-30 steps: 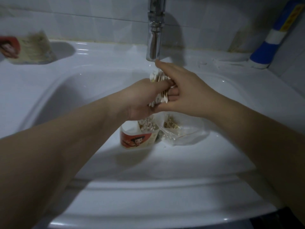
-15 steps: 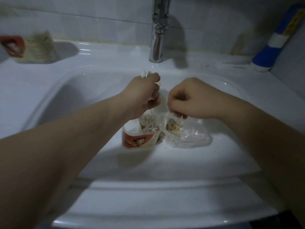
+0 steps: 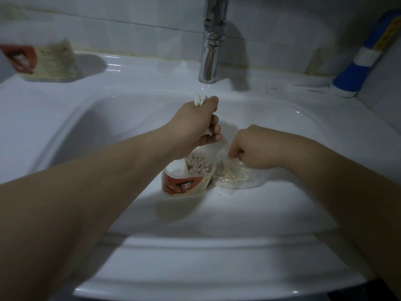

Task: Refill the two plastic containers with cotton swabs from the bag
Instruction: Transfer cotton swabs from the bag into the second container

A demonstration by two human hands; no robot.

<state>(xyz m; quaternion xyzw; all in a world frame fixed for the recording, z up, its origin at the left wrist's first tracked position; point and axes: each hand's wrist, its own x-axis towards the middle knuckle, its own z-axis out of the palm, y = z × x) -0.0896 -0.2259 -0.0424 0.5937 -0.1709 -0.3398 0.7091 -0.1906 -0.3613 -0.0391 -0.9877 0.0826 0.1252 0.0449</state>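
Now the right hand (image 3: 253,148) leaves the swab bundle (image 3: 200,100) and pinches the bag (image 3: 236,181), the left hand (image 3: 193,127) alone gripping it above the container (image 3: 184,185), so loading looks next.

Legible text: none; red picture labels on sink container (image 3: 184,186) and ledge container (image 3: 20,59), yellow label on blue bottle (image 3: 349,79), all blurred

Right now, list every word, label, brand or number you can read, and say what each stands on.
Nothing here is legible.
Clear plastic container with a red cartoon label, in the white sink basin: print too blurred.
Matching red-labelled container, far left: motion-blurred.
Blue and white bottle, yellow strip: marks too small.
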